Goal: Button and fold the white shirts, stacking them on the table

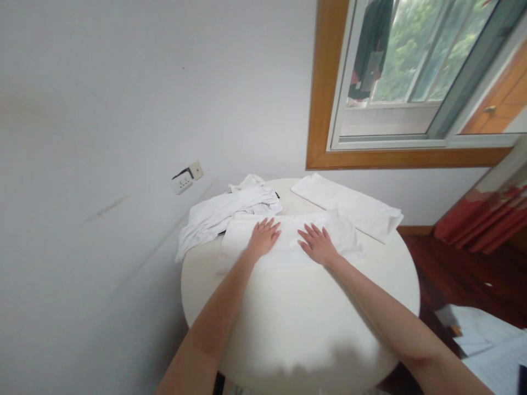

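Observation:
A round white table stands against the wall. A white cloth lies folded into a long strip across its far half. My left hand rests flat on the cloth's left part, fingers stretched out. My right hand lies flat on the cloth's right part, fingers spread. Neither hand grips anything. Behind my left hand sits a crumpled heap of white garments. A neatly folded white cloth lies at the table's far right, partly over the edge.
A white wall with a power socket is on the left. A wood-framed window is above the table, with dark clothing hanging outside. Red fabric and papers lie on the dark wooden floor at the right.

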`<state>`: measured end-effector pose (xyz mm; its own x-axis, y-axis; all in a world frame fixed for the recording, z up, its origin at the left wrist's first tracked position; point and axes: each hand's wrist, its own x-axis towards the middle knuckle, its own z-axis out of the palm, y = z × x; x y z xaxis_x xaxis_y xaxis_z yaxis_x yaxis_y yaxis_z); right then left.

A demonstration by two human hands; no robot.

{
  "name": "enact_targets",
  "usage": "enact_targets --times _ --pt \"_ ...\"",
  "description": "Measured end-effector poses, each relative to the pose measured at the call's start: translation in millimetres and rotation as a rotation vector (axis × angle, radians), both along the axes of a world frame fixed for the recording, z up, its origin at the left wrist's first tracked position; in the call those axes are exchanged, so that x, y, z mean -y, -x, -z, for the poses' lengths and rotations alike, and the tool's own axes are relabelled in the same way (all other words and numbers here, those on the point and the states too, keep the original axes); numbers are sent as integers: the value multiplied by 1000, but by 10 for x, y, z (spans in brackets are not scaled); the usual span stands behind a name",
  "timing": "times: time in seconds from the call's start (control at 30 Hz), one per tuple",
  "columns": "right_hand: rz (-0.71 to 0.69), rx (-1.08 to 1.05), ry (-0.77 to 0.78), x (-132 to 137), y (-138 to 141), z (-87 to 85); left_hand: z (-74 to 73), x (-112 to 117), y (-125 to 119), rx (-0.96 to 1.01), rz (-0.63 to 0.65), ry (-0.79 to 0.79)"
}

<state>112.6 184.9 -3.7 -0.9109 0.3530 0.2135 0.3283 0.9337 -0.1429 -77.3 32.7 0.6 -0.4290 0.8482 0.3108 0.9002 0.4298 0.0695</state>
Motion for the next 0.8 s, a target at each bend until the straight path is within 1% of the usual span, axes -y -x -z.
enact_targets --times 0.1,0.17,0.23,0.27,0.33,0.4,0.47,0.57,0.6,0.67,0.73,0.8 --pt "-4 -5 13 3 -6 -1 -26 291 400 -63 148 -49" --pt "-1 -3 17 13 -3 -5 -61 472 624 -99 178 -74" --pt "3 -3 18 18 2 -9 -112 617 747 -136 198 -75" --pt "4 -3 20 18 4 -10 -140 673 756 -151 208 -74" --pt "4 -1 27 12 5 -14 -190 750 657 -173 209 -81" --pt "2 9 38 10 2 -28 -205 785 422 -182 163 -97" --pt "7 19 47 28 -3 -61 -170 788 124 -163 62 -106" --pt "36 -14 14 130 -1 -139 -54 771 -242 -108 -56 -48" --pt "32 -36 -8 185 5 -164 -16 767 -311 -95 -74 -26" --pt "-24 -57 -36 313 21 -191 38 765 -372 -80 -85 3" --pt "-102 -29 -29 438 38 -181 60 767 -373 -77 -79 7" --pt "-139 8 -8 529 48 -145 59 768 -367 -81 -75 -7"
